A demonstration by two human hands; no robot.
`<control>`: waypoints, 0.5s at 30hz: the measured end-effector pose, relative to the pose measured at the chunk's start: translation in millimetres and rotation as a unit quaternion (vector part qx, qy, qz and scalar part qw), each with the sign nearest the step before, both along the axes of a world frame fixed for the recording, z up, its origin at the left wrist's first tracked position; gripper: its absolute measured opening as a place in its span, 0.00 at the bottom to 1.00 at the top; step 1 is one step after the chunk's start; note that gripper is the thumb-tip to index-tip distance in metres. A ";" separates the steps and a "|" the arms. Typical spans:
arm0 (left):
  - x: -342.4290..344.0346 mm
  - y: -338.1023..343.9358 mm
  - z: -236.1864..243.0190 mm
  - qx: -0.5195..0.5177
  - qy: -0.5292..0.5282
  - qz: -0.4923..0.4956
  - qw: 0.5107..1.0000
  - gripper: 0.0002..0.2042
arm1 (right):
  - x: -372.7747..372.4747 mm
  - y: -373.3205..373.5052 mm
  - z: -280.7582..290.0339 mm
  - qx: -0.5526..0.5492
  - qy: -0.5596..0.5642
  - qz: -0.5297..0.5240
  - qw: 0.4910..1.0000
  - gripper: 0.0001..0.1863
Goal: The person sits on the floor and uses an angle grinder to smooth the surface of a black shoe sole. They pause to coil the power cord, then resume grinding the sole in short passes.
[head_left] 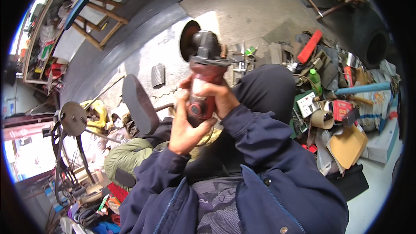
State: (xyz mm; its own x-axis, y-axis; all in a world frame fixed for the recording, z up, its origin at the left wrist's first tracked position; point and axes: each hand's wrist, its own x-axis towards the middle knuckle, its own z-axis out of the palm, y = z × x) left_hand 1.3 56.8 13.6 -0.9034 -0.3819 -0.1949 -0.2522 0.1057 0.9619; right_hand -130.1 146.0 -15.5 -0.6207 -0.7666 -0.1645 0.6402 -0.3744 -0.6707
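An angle grinder with a red body and dark head is held up in front of me, above my lap. Its round disc points away from me, tilted to the left. My left hand wraps the lower rear of the body, fingers along its left side. My right hand grips the body from the right, its thumb lying across the top. A cord loops down below the tool, partly hidden by my hands and clothes. On the floor beyond lies a small dark ribbed piece.
A shoe sole sits left of the grinder. Tools and metal scraps crowd the right, with a red bar, a green bottle and a blue-handled tool. A metal stand with a round plate stands left; a wooden stool is farther off.
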 end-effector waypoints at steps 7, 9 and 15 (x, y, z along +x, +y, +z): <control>0.1 -10.2 -9.3 -0.072 0.010 0.029 0.997 0.29 | 13.1 -9.6 9.5 -0.013 -0.027 -0.045 0.999 0.26; -3.1 -7.0 -9.3 -0.092 0.027 0.027 0.995 0.29 | 12.0 -11.1 8.2 -0.001 -0.083 -0.033 0.996 0.24; 3.5 8.0 -6.2 -0.314 0.104 -0.014 0.944 0.38 | 1.1 -2.1 -5.1 0.016 -0.110 -0.056 0.992 0.16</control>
